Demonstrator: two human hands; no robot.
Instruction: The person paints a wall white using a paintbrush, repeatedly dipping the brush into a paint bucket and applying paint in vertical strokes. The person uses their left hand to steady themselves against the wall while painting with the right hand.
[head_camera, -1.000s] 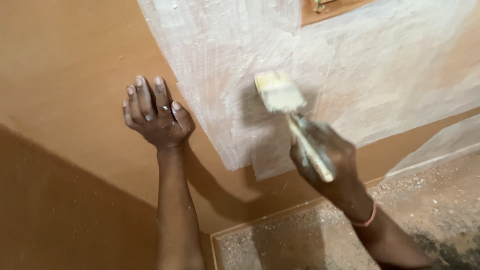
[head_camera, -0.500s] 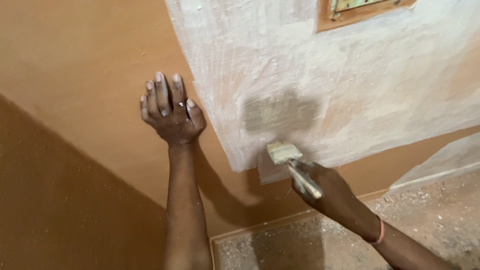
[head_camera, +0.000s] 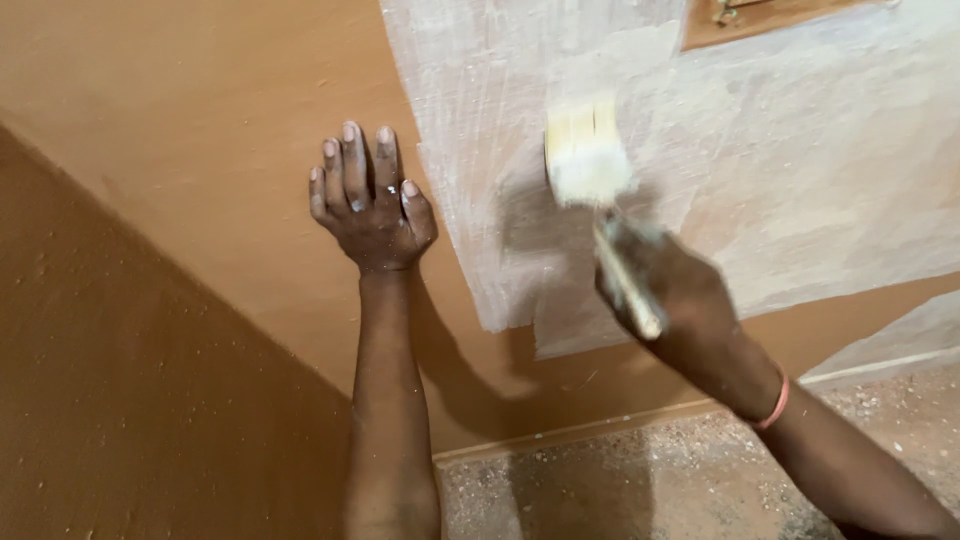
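My left hand (head_camera: 372, 205) lies flat against the orange-brown wall (head_camera: 200, 130), fingers spread upward, just left of the white-painted patch (head_camera: 760, 170). My right hand (head_camera: 670, 295) grips the pale handle of a wide paintbrush (head_camera: 587, 158). Its white-loaded bristles point up and press on the white patch, blurred by motion. A pink band sits on my right wrist.
A darker brown wall (head_camera: 130, 400) meets the orange one at a corner on the left. A speckled floor (head_camera: 640, 480) with white dust runs along the pale skirting line. A brown fitting (head_camera: 770, 18) with a metal latch sits at the top edge.
The brush dropped to the lower edge of the white patch, then swept back up onto it. My left hand has kept its flat hold on the wall.
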